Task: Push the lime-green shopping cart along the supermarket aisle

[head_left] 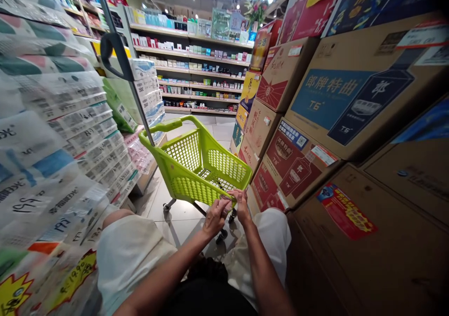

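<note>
Green cart (196,193): on the tiled floor (154,218), in the aisle just ahead of the seated or squatting wearer, its near right corner at the hands. Basket of open lattice; dark pole (139,107) rising from its left side.

Left hand (215,216): at the cart's near corner, back of the hand upward, fingers bent inward toward the other hand. Right hand (242,207): beside it, higher along the corner, fingers curled, tips angled left. Fingertips of both close together; cannot tell whether they grasp the rim, a small item or only each other. Forearms reach forward and converge, left on a longer slant, right steeper, both between the knees in pale shorts (131,250).

Right of the cart, stacked cartons (329,91). Left, wrapped paper packs (70,91). Beyond, stocked shelves (196,54).
</note>
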Demonstrator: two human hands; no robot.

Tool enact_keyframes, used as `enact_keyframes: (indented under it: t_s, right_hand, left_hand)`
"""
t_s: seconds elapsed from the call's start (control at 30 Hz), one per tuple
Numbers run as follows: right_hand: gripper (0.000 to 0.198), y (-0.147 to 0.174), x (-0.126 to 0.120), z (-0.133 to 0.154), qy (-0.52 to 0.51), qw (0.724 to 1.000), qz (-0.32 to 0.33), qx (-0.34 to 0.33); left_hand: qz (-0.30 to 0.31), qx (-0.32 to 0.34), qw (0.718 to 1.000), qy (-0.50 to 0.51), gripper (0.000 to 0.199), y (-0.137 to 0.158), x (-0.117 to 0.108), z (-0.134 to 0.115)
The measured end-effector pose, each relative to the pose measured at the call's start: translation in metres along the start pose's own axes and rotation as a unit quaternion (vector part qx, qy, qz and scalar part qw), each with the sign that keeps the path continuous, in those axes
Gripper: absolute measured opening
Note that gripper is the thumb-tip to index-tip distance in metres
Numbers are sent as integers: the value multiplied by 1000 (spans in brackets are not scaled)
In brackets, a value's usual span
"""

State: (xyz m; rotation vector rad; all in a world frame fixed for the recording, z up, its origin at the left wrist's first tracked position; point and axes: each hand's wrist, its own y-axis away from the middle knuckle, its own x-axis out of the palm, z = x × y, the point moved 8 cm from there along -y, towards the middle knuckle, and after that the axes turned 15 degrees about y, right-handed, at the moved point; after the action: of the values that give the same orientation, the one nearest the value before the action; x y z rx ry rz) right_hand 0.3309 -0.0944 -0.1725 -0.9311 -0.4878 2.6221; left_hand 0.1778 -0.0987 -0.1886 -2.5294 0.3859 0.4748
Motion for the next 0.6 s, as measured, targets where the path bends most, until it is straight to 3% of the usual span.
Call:
enact_keyframes:
  t_s: [0.07,0.13,0.27,0.3,0.37,0.5,0.6]
  right_hand:
    - [89,3,2,1,-21,1000,5,4]
    - [89,6,1,3,-44,999,0,14]
    - [89,9,1,6,-61,998,-12,30]
    - [89,10,2,7,-61,997,-19,36]
    - [89,10,6,8,-61,997,-29,44]
    - [87,13,10,11,-53,996,-53,46]
    - [83,16,13,15,-49,998,-41,29]
  left_hand:
    - [13,9,1000,12,48,4,9,3]
    - [-25,-5,999,23,45,6,2,15]
    - [-221,-84,971,34,38,20,-37,54]
    - [-245,-82,965,36,38,23,-41,57]
    - [-218,-37,974,44,38,24,-32,53]
    - [-82,29,994,65,34,26,3,43]
    - [-84,21,994,73,30,28,2,51]
